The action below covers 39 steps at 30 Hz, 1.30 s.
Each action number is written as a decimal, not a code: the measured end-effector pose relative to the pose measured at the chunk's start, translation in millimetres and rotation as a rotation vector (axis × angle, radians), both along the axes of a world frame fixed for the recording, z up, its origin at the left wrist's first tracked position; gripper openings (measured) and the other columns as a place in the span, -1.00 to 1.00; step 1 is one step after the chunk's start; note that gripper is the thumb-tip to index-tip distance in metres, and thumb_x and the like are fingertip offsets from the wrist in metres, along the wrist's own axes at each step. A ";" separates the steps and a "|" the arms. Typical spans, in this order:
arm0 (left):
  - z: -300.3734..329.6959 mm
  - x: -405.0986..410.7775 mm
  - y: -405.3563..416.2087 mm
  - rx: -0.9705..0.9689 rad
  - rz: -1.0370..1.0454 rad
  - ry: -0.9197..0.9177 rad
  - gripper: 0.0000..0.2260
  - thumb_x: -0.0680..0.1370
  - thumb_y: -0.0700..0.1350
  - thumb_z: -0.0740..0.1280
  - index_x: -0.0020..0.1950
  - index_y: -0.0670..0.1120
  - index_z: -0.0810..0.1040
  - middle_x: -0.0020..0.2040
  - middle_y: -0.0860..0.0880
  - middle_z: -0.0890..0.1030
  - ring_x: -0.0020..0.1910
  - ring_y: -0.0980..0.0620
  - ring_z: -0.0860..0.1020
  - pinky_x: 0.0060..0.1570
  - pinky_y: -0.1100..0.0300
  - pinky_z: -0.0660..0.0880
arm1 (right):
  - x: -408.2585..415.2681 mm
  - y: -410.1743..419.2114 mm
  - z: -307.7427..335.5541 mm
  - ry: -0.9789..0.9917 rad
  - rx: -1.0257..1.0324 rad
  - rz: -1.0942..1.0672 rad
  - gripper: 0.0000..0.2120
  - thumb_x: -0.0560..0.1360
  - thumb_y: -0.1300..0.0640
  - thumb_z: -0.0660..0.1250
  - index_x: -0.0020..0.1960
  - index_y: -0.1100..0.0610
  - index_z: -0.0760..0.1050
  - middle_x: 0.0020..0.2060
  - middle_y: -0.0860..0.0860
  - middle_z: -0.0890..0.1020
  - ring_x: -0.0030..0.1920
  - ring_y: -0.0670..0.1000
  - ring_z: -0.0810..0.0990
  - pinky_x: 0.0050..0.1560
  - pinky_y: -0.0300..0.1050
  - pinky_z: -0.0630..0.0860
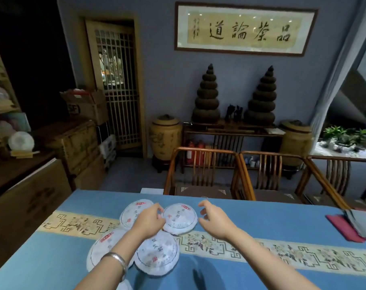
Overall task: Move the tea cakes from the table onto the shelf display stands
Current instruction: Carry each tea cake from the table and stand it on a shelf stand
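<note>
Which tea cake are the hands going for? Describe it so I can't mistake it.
On the blue table, four paper-wrapped tea cakes cluster on the patterned runner. It is the far right tea cake, between the left hand and right hand, the only one fully uncovered.

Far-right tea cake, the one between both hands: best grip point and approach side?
Take the far-right tea cake by its rim, at opposite left and right edges, coming from above. It is a flat paper-wrapped disc, its near edge seemingly resting on the nearest cake, so the sides are probably easiest to reach. The left hand and right hand already flank it.
</note>
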<state>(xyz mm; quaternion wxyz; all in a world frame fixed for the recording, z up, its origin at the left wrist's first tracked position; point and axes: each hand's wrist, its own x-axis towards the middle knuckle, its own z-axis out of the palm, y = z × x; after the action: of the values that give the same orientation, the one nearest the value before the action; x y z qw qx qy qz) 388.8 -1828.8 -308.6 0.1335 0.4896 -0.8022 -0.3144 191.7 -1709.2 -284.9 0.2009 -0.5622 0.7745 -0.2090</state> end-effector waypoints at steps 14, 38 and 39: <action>-87.7 3.1 -74.5 0.192 0.096 -0.111 -0.71 0.54 -0.07 0.34 0.24 -0.07 0.44 0.05 -0.08 0.60 -0.03 -0.04 0.55 -0.09 0.17 0.42 | -13.4 -114.0 -108.4 -0.105 0.218 0.099 -0.55 0.58 0.13 0.24 0.44 0.12 0.27 0.27 0.13 0.54 0.22 0.10 0.54 0.16 -0.13 0.42; -217.4 -6.3 -86.4 0.452 0.473 -0.352 -0.41 0.50 0.10 0.40 0.41 -0.13 0.26 0.30 -0.18 0.24 0.26 -0.17 0.27 0.32 0.01 0.34 | -4.1 -165.8 -257.7 -0.560 0.562 -0.030 -0.57 0.56 -0.01 0.34 0.23 0.21 0.26 0.08 0.09 0.52 0.10 0.11 0.57 0.07 0.05 0.60; -219.8 -6.9 -82.4 0.437 0.524 -0.300 -0.42 0.49 0.08 0.41 0.40 -0.11 0.29 0.28 -0.17 0.24 0.26 -0.17 0.26 0.33 0.02 0.33 | -6.6 -165.9 -256.9 -0.693 0.566 -0.088 -0.61 0.55 0.02 0.37 0.19 0.20 0.28 0.10 0.10 0.53 0.10 0.11 0.59 0.06 0.09 0.64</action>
<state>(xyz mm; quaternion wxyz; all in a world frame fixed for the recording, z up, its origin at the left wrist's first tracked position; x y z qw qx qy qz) 381.9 -1911.2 -528.5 -0.0173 0.7358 -0.5745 -0.3581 185.1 -1875.1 -541.9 0.5852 -0.3485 0.7114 -0.1733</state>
